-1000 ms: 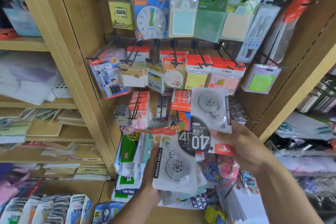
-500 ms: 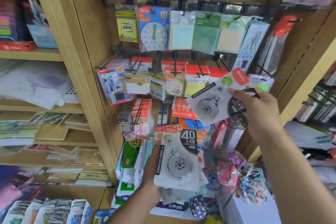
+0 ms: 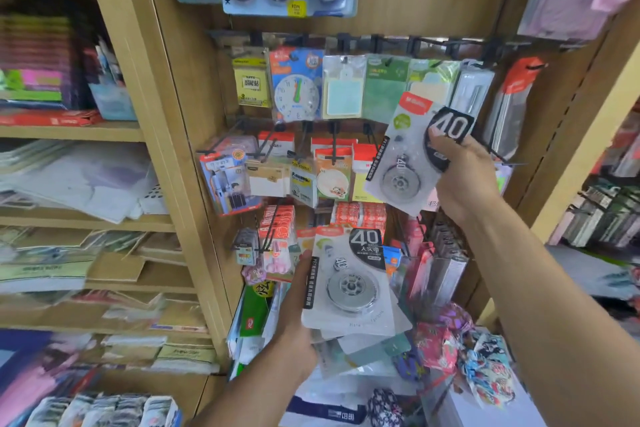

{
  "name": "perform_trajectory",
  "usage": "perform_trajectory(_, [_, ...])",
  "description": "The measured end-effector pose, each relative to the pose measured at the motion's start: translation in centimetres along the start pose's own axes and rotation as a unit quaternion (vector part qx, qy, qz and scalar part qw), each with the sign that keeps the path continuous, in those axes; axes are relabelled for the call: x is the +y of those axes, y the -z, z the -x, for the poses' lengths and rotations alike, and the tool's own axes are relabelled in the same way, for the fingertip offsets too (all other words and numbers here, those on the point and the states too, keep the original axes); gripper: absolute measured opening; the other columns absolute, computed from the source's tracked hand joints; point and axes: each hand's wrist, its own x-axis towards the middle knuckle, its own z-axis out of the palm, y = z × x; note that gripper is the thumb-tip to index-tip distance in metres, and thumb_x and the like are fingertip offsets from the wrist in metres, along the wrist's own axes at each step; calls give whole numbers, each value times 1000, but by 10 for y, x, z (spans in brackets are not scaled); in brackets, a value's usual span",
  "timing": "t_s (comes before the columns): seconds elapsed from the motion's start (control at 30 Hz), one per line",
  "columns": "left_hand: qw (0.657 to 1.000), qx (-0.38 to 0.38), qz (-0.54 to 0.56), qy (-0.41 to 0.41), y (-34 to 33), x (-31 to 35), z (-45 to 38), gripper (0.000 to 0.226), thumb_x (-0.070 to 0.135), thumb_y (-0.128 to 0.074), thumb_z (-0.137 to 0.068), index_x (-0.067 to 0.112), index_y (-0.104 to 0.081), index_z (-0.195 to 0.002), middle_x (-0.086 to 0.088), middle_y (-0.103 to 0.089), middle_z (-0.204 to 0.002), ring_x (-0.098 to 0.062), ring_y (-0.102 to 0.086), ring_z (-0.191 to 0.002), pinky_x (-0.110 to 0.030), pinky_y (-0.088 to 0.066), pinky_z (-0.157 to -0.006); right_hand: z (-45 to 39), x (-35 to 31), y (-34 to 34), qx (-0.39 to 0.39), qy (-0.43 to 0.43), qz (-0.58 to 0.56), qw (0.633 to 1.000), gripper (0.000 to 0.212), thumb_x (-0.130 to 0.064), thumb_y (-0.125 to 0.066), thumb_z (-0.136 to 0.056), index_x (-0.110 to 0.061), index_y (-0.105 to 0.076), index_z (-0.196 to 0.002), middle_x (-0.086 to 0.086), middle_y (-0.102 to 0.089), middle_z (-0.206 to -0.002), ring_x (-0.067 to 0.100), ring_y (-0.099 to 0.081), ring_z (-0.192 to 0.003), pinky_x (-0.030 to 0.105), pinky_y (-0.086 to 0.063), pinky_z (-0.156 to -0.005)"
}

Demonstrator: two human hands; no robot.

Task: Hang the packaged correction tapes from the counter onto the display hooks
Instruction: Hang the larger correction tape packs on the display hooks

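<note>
Head view: the right hand (image 3: 462,180) grips one packaged correction tape (image 3: 407,163) by its right edge, thumb on the black "40" label, holding it upright and slightly tilted in front of the middle row of display hooks (image 3: 334,144), over the sticky note packs (image 3: 346,87) hanging there. Lower down, the left hand (image 3: 298,329) holds a stack of correction tape packs (image 3: 349,282) from its left side, fingers curled behind it, thumb along the front edge, near the lower hooks
</note>
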Motion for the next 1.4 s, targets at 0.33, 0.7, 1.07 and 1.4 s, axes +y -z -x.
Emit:
perform_trajectory(0.33, [996,-37,-82,-27,-31,33,13,44,51,-52,-98,19,-80,-86,-7,-80,-83,-21,-76,-60,-28,-57,-46,-29,-28,-29,-38,27,69,997,25,-6,-75,-87,-10,-67,-110,12,-76,-112,30,-70,-105,56,-49,-106])
perform_trajectory(0.7, [991,-80,-94,-48,-66,64,2,53,77,-63,-77,27,-73,-92,10,-77,-70,-10,-74,-60,-21,-54,-50,-57,-81,-58,20,114,100,988,4,-17,-76,-90,-20,-77,-93,-7,-77,-86,4,-70,-76,21,-56,-82])
perform_trajectory(1.07, [989,-90,-115,-11,-104,83,12,57,73,-67,-75,23,-79,-98,-8,-76,-90,-32,-73,-79,-34,-58,-66,-81,-119,-85,-3,118,73,990,39,4,-58,-95,-25,-72,-118,-12,-76,-97,6,-68,-91,22,-54,-89])
perform_trajectory(1.4, [982,-142,-126,-22,-136,102,12,63,67,-62,-86,13,-78,-115,-19,-78,-103,-33,-76,-87,-36,-60,-77,-130,-166,-119,90,169,34,981,35,-7,-71,-93,-19,-66,-126,-5,-73,-116,3,-69,-91,13,-51,-63])
